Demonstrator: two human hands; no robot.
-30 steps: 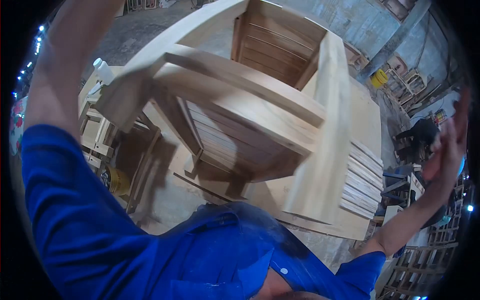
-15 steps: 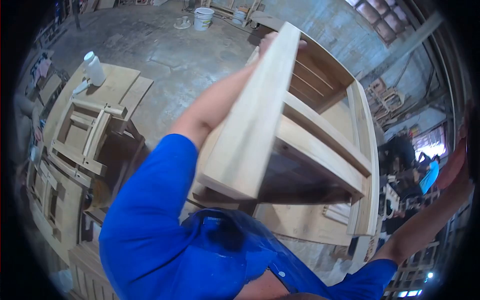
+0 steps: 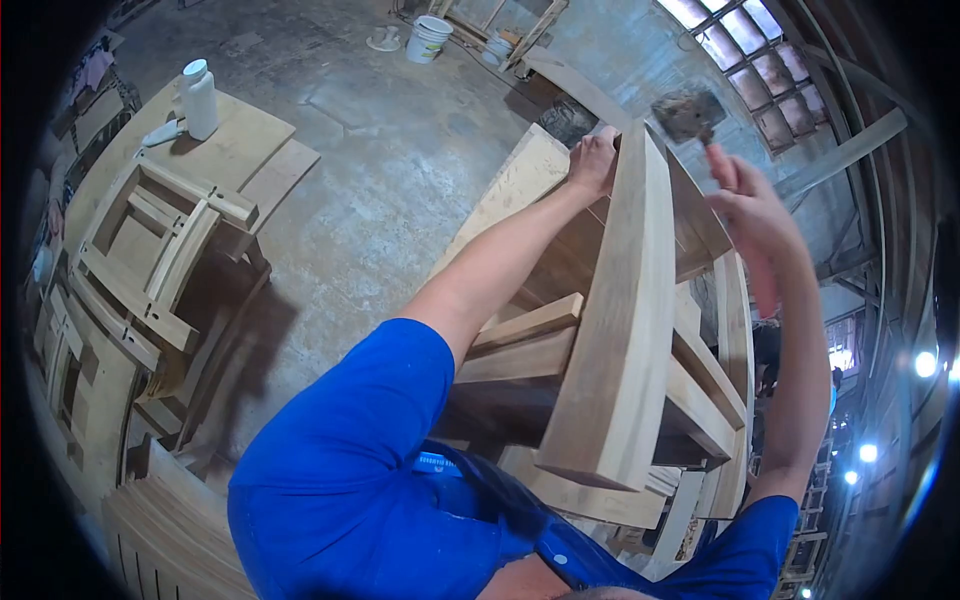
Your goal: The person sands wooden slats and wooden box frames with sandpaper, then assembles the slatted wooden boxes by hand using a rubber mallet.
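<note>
In the head view my left hand (image 3: 597, 162) is closed at the far end of a thick pale board (image 3: 620, 330), part of a wooden furniture frame (image 3: 735, 340). Its fingers are partly hidden behind the wood. To the right, my right hand (image 3: 765, 215) is raised and wrapped round the reddish handle of a mallet. The mallet's dark, worn block head (image 3: 690, 112) is up in the air, apart from the frame and blurred. Slatted panels and crosspieces of the frame show on both sides of the board.
On the left, a worktable (image 3: 250, 120) bears a white bottle (image 3: 199, 100) and jointed wooden frames (image 3: 150, 240). Curved wooden pieces (image 3: 170, 530) are stacked at the lower left. A white bucket (image 3: 429, 40) stands on the concrete floor. A windowed wall rises at the upper right.
My right hand has come up from the far right edge, bringing the mallet into view. The board and frame appear shifted right and turned, with my left hand still at the far end.
</note>
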